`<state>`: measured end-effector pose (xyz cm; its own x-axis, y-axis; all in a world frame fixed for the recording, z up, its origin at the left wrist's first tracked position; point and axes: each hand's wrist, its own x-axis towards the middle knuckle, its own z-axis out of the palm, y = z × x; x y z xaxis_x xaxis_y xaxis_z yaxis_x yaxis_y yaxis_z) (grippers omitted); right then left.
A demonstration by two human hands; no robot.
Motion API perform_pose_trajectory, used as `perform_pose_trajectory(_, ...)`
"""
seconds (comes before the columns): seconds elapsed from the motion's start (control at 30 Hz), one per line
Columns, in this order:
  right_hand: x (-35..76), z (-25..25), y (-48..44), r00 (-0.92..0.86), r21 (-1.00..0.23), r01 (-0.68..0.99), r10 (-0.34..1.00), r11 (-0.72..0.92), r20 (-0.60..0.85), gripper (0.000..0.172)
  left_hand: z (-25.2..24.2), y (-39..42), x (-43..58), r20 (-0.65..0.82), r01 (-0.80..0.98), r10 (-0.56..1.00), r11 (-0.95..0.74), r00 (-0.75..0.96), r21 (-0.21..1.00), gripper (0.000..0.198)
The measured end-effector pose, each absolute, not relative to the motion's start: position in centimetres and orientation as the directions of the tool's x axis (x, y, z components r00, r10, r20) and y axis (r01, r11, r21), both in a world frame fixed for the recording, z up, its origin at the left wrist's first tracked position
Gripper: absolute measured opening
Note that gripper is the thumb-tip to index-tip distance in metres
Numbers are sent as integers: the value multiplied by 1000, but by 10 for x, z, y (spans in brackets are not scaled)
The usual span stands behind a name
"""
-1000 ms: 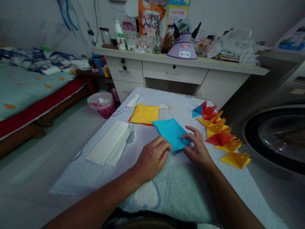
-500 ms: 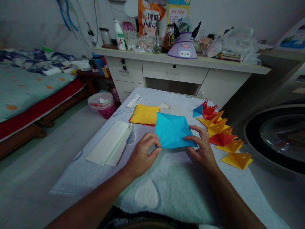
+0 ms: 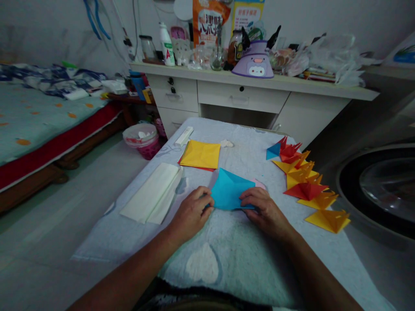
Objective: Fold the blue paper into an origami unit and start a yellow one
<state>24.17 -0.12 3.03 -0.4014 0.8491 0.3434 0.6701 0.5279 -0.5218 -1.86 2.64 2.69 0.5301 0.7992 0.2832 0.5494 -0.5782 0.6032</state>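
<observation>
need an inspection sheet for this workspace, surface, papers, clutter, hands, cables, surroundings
Surface: table covered by a pale patterned cloth
Papers: creased blue sheet between the hands; yellow-topped stack beyond, to its left; folded shapes along the right
Clutter: bottle, jar and plastic bags on the desk
Grips: left hand and right hand both hold the blue sheet
Cables: blue cords on wall
Surroundings: bed and bin left, washing machine right

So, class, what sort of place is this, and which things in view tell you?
Probably a room in a home, perhaps a bedroom: there's a bed, a white drawer desk and what looks like a washing machine.
</observation>
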Motion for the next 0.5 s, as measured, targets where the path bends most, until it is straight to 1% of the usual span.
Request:
perform_pose_trajectory(0.1, 239, 30, -3, -394, -628, 602, 868, 493, 303, 13, 27, 24, -21, 277, 564, 802, -577, 530, 590, 12)
perform_pose_trajectory(0.2, 236, 28, -2, -329, -665, 622, 908, 414, 258, 16, 27, 23, -22, 265, 577, 808, -568, 526, 587, 10)
perform_pose_trajectory(0.3, 236, 21, 0, -256, -619, 700, 934, 356, 248, 18, 25, 23, -22, 239, 602, 821, -550, 519, 580, 8)
perform_pose_trajectory(0.43, 237, 9, 4, -188, -534, 792, 950, 296, 248, 25, 21, 24, -21, 233, 633, 832, -538, 503, 556, 7)
perform_pose_trajectory(0.5, 236, 4, 5, -135, -489, 835, 956, 252, 261, 23, 19, 25, -20, 235, 652, 838, -534, 492, 539, 7)
